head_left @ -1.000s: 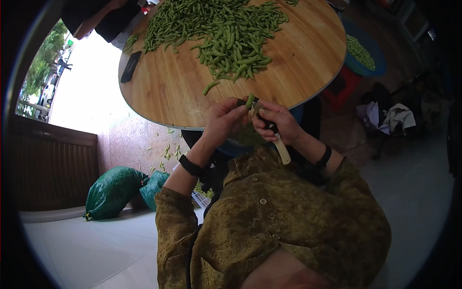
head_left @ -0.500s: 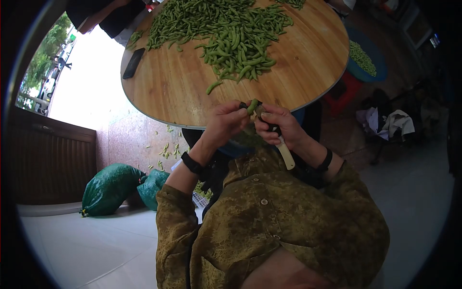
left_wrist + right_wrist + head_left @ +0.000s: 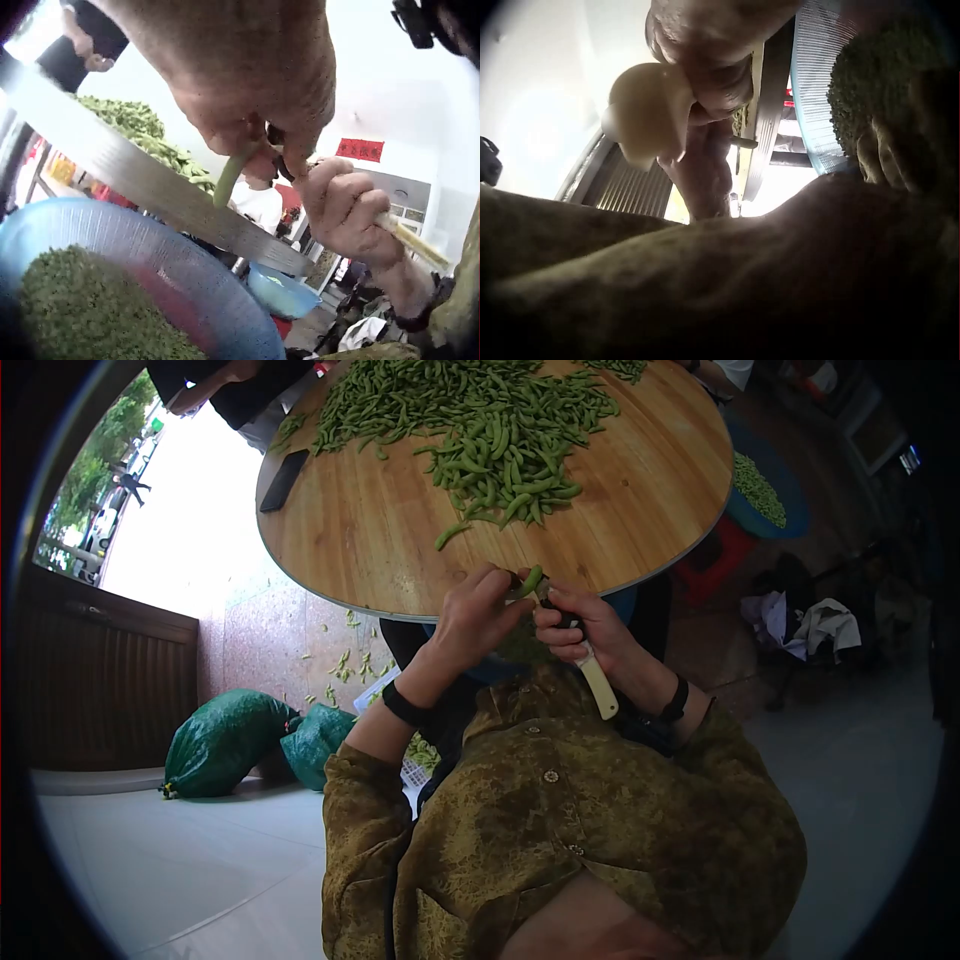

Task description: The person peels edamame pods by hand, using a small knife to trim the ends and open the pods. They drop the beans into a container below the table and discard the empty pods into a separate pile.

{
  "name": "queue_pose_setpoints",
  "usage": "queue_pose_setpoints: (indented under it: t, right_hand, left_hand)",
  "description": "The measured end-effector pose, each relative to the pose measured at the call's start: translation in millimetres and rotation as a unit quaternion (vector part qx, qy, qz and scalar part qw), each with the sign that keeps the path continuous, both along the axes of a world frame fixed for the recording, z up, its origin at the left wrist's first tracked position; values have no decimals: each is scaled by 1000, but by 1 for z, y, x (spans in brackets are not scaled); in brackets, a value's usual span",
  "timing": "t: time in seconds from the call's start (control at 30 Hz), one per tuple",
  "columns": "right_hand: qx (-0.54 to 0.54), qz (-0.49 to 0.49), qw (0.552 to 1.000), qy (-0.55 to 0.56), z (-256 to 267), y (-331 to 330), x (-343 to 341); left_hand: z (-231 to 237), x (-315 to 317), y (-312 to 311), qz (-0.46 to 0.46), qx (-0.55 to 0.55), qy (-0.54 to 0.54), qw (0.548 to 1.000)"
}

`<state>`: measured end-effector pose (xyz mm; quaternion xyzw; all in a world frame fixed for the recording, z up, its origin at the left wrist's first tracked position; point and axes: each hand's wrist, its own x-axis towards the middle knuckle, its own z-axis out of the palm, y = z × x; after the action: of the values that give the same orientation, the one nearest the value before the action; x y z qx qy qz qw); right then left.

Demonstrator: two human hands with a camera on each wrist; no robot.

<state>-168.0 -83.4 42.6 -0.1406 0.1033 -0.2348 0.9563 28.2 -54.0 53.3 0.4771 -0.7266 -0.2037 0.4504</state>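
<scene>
Between the fingertips of my left hand (image 3: 470,618) a green bean pod (image 3: 531,580) is pinched. It points up and away, just off the table's near edge. My right hand (image 3: 590,628) grips a tool with a black part and a cream handle (image 3: 603,690), its handle end sticking out below the palm. The tool's upper end meets the pod between the two hands, mostly hidden by fingers. In the left wrist view the pod (image 3: 227,184) hangs from the left fingertips, with the right fist (image 3: 349,202) close beside them. The right wrist view shows the pale handle (image 3: 649,105) near.
A big pod heap (image 3: 500,440) covers the far part of the round wooden table (image 3: 640,500). A flat black object (image 3: 284,480) lies at its left. Below my hands is a blue basin (image 3: 225,292) with a green heap. Green sacks (image 3: 225,740) and scattered pods lie on the floor.
The pod leans more to the right than before, and my left hand has turned slightly around it. Both hands stay together; the head view has shifted a little.
</scene>
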Motion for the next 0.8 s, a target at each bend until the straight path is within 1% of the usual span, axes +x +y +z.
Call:
queue_pose_setpoints:
  t: [0.03, 0.17, 0.2, 0.23, 0.27, 0.3, 0.33, 0.37, 0.4, 0.43, 0.47, 0.5, 0.53, 0.57, 0.6, 0.63, 0.7, 0.73, 0.8]
  right_hand:
    - [0, 1, 1000, -1, 0, 1, 1]
    - [-7, -8, 1000, 11, -2, 3, 2]
    - [-12, -11, 1000, 14, -3, 3, 3]
    - [-13, -11, 1000, 15, -2, 3, 2]
    - [-31, -19, 998, 41, -2, 4, 2]
    - [-50, -27, 996, 67, -2, 5, 1]
    - [-50, -26, 996, 67, -2, 4, 0]
    - [-78, -34, 992, 93, -1, 4, -2]
    - [-106, -42, 986, 118, -1, 4, -3]
    - [-106, -41, 986, 119, -1, 4, -2]
    - [-221, -64, 949, 214, -3, 5, -3]
    - [-331, -86, 889, 305, -5, 6, -3]
    - [-330, -85, 889, 305, -9, 6, -1]
    - [-488, -174, 781, 348, -13, 5, 2]
    - [-623, -255, 638, 374, -15, 5, 5]
    - [-621, -254, 640, 374, -14, 5, 8]
    - [-681, -303, 509, 429, -10, 4, 10]
    - [-681, -301, 510, 431, -9, 3, 10]
    - [-688, -263, 521, 431, -8, 3, 10]
  left_hand:
    - [8, -2, 1, 6, -116, -82, 990]
    - [-3, -3, 8, 41, -121, -77, 989]
    - [-5, -5, 9, 28, 42, 66, 997]
    - [-6, -5, 9, 14, 203, 207, 957]
    - [-6, -6, 10, 15, 203, 207, 957]
    - [-4, -6, 10, 13, 259, 282, 924]
    - [-2, -6, 10, 11, 312, 353, 882]
    - [-2, -7, 11, 12, 312, 354, 882]
    - [-2, -8, 11, 6, 337, 381, 861]
    - [-2, -9, 11, -1, 361, 408, 839]
    - [-3, -8, 12, 0, 361, 409, 838]
    - [-5, -8, 13, -3, 369, 364, 855]
    - [-6, -8, 14, -5, 375, 319, 870]
    - [-6, -9, 15, -4, 376, 320, 870]
    - [-4, -11, 17, 3, 369, 293, 882]
    - [-3, -13, 18, 9, 362, 264, 894]
    - [-2, -18, 20, 4, 365, 262, 893]
    - [-2, -20, 22, 2, 368, 260, 893]
    - [-4, -20, 26, 5, 361, 257, 896]
